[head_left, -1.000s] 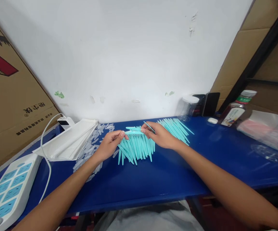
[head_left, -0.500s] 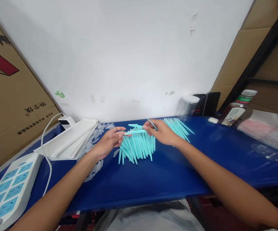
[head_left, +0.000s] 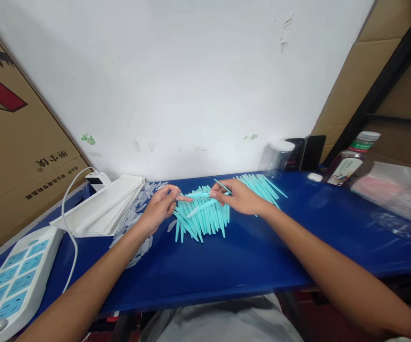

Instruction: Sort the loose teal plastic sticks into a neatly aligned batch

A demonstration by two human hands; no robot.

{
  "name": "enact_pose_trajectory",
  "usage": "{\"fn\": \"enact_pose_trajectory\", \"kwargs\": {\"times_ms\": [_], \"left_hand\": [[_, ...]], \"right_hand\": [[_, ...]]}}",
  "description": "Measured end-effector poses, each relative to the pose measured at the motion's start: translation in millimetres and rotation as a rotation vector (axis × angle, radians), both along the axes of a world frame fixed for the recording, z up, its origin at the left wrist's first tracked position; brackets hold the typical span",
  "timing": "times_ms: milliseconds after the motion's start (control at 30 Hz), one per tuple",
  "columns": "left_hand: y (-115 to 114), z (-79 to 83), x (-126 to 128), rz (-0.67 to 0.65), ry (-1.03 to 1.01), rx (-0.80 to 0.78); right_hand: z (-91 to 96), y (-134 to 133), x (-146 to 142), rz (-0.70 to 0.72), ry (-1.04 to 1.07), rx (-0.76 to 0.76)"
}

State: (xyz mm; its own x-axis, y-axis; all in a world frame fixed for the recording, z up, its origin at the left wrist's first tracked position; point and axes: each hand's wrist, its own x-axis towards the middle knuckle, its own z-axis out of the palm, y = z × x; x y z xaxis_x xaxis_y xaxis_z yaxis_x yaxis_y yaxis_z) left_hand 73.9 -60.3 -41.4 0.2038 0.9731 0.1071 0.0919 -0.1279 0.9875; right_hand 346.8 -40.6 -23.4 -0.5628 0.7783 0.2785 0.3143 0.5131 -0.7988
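Observation:
Over the middle of the table, my right hand (head_left: 232,195) is closed on slim turquoise eyebrow razors. One razor (head_left: 201,208) slants down to the left from the fingertips, and a thin end of another pokes up behind the thumb. My left hand (head_left: 163,203) faces it with thumb and fingers pinched and one finger pointing right; what is in the pinch is too small to make out. Beneath both hands lies a heap of turquoise razors (head_left: 205,221). Left of it, partly behind my left hand and forearm, translucent caps (head_left: 129,221) are scattered. A second row of razors (head_left: 260,187) lies beyond my right wrist.
White plastic bags (head_left: 98,209) and a power strip (head_left: 18,273) with a white cable lie at left. A clear jar (head_left: 278,159), a phone (head_left: 312,153), a bottle (head_left: 351,159) and a pink-filled bag (head_left: 387,190) stand at right. The wall (head_left: 205,95) closes the back.
The razor in my right hand has swung its left end downward, away from my left hand. My left hand has drawn slightly back and its fingers have curled into a pinch.

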Motion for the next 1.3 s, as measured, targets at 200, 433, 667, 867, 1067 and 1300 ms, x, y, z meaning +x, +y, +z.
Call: {"fn": "enact_pose_trajectory", "kwargs": {"times_ms": [200,433,667,867,1067,1300], "left_hand": [[-3.7,1.2,3.1,-0.017,-0.045,-0.012],[-4.8,1.3,4.1,0.117,-0.082,-0.017],[-0.8,-0.8,0.6,0.102,-0.107,0.018],[-1.2,-3.5,-0.4,0.116,-0.027,0.055],[-4.6,0.0,2.2,0.106,0.063,0.185],[-2.0,-1.9,1.4,0.128,0.095,0.218]], "right_hand": [[-1.8,-1.7,-2.7,0.016,-0.011,-0.007],[-2.6,-1.6,-2.3,0.007,0.002,0.006],[0.5,-0.3,-0.1,-0.028,0.006,-0.007],[-2.2,2.8,1.0,-0.049,0.001,-0.021],[-0.9,2.8,2.1,-0.045,0.008,-0.031],[-0.6,3.6,2.9,-0.049,0.000,-0.038]]}}
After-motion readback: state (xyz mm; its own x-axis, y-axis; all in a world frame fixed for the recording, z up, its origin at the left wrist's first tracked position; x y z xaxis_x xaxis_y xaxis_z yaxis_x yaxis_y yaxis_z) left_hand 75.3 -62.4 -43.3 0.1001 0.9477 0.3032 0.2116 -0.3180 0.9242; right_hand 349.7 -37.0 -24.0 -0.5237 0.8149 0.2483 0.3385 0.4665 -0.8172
